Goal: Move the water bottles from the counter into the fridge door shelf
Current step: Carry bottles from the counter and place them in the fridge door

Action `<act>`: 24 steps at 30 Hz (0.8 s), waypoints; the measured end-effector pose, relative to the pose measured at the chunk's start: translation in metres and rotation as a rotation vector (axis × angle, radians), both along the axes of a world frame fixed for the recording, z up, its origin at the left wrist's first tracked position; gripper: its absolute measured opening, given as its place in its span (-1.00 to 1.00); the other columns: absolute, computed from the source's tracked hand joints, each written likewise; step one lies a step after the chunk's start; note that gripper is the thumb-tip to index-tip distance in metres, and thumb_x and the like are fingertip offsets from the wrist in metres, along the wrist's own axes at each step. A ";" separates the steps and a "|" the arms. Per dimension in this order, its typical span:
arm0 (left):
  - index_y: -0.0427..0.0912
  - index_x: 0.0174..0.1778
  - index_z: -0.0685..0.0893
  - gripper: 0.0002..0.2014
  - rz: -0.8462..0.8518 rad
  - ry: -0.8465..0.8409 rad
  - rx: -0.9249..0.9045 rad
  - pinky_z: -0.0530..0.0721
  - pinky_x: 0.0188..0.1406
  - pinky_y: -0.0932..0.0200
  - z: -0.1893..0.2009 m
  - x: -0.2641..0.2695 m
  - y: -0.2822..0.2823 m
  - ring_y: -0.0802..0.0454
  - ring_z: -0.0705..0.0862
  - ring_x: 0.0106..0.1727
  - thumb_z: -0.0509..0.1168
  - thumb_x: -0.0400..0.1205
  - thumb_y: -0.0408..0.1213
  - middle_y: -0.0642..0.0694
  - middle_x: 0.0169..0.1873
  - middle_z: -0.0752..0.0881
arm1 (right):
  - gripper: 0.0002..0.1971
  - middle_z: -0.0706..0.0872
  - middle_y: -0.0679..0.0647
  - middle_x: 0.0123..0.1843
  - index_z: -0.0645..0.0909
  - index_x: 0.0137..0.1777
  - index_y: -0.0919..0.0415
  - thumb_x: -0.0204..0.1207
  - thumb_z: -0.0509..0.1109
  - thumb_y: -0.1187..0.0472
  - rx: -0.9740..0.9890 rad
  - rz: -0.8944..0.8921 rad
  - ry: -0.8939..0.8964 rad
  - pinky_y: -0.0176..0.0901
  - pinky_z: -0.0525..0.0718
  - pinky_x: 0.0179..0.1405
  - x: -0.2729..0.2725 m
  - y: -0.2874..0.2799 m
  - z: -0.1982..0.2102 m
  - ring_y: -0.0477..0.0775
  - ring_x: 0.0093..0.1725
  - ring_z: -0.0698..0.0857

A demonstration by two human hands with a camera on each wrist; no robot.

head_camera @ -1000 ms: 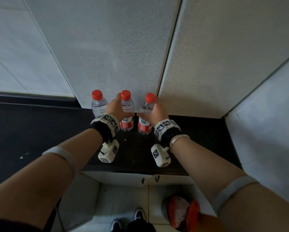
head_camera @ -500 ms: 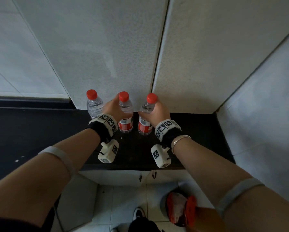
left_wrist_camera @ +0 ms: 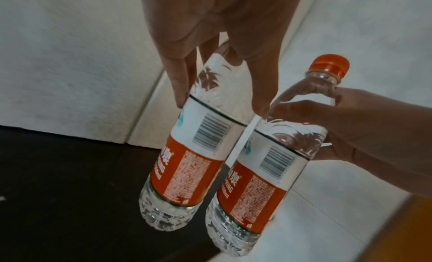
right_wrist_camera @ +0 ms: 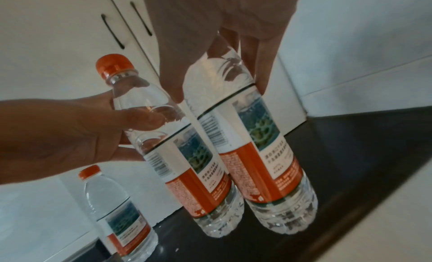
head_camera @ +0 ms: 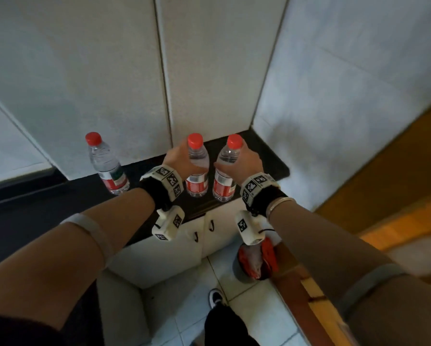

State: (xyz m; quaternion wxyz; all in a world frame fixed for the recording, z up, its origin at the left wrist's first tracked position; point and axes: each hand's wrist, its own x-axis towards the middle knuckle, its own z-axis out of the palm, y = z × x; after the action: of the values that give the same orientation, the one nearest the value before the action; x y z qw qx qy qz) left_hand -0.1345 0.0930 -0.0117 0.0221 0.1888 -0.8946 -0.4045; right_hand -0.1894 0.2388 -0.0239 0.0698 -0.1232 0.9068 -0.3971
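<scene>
Three clear water bottles with red caps and red-and-white labels are in view. One bottle [head_camera: 107,166] [right_wrist_camera: 121,219] stands alone on the black counter [head_camera: 34,208] at the left. My left hand [head_camera: 182,161] [left_wrist_camera: 219,107] grips the middle bottle [head_camera: 197,171] [left_wrist_camera: 187,164] [right_wrist_camera: 182,155] round its shoulder. My right hand [head_camera: 244,163] [right_wrist_camera: 219,94] grips the right bottle [head_camera: 225,178] [right_wrist_camera: 257,145] [left_wrist_camera: 264,173] the same way. Both held bottles are upright, side by side and almost touching, just above the counter near its front edge.
White panels rise behind the counter. Under it are white cabinet doors with dark handles [head_camera: 210,226]. A round bin with a red bag [head_camera: 254,260] sits on the tiled floor beside my shoe [head_camera: 215,297]. A wooden frame [head_camera: 384,196] runs along the right.
Both hands have raised their bottles off the counter and drawn them away from the third bottle, which stays standing at the left. The head view has swung to the right.
</scene>
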 end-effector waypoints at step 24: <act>-0.13 0.15 0.59 -0.44 -1.090 -0.033 0.017 0.65 0.21 -0.05 -0.018 0.088 0.415 -0.03 0.70 0.09 0.59 0.26 -0.16 -0.03 0.05 0.73 | -0.30 0.71 0.14 0.21 0.37 0.38 0.07 0.28 0.58 -0.05 0.056 -0.999 -0.052 0.04 0.69 0.13 0.249 0.403 0.009 0.19 0.18 0.71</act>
State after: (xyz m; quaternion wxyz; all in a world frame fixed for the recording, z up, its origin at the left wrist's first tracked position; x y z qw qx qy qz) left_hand -0.0465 0.5080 -0.0302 -0.2063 -0.2959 -0.8597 -0.3616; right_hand 0.0592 0.6419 -0.0147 -0.1029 0.3382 0.8633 -0.3603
